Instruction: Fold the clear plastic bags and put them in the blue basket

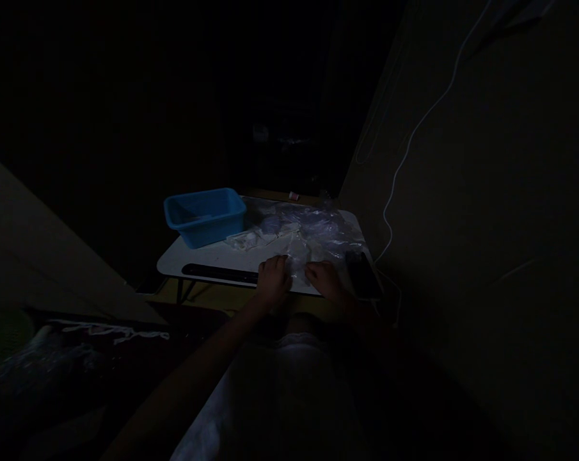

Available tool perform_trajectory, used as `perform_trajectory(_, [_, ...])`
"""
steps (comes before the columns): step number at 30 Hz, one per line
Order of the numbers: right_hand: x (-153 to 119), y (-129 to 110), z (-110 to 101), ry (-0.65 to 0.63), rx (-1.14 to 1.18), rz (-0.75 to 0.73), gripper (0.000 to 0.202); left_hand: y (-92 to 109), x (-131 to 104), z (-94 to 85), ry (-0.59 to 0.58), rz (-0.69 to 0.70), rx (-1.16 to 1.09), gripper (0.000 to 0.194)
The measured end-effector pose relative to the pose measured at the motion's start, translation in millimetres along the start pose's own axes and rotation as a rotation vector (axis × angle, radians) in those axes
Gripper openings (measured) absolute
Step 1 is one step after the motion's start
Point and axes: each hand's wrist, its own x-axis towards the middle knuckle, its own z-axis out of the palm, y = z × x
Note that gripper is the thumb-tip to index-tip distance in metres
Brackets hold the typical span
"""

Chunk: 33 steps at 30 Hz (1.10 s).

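Observation:
The room is very dark. At the near edge of a small white table [212, 257], my left hand [274, 279] is closed, its fingers curled on the left side of a clear plastic bag [297, 256]. Across from it, my right hand [324, 278] pinches the bag's right side. The bag lies between both hands, shiny and crumpled; what it contains, if anything, cannot be made out. Just behind it, more clear plastic bags [325, 224] are heaped over the back right of the table. Some whitish crumpled pieces [251, 239] lie to the left of the heap.
A blue plastic basin [205, 218] stands at the table's back left. A dark flat object like a phone [363, 275] lies at the right edge, near a white cable [409, 144] hanging along the wall. A dark slot [219, 273] runs along the front edge.

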Motion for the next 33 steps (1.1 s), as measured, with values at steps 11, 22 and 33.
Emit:
perform_trajectory(11, [0, -1, -2, -0.019, -0.065, -0.027, 0.023, 0, -5, -0.2, -0.021, 0.023, -0.054, 0.036])
perform_trajectory(22, [0, 0, -2, -0.031, -0.068, -0.037, 0.023, 1, 6, 2.1, -0.066, 0.063, 0.025, 0.026])
perform_trajectory(33, [-1, 1, 0, -0.033, -0.108, -0.051, 0.02, -17, 5, -5.4, -0.027, 0.1, 0.128, 0.019])
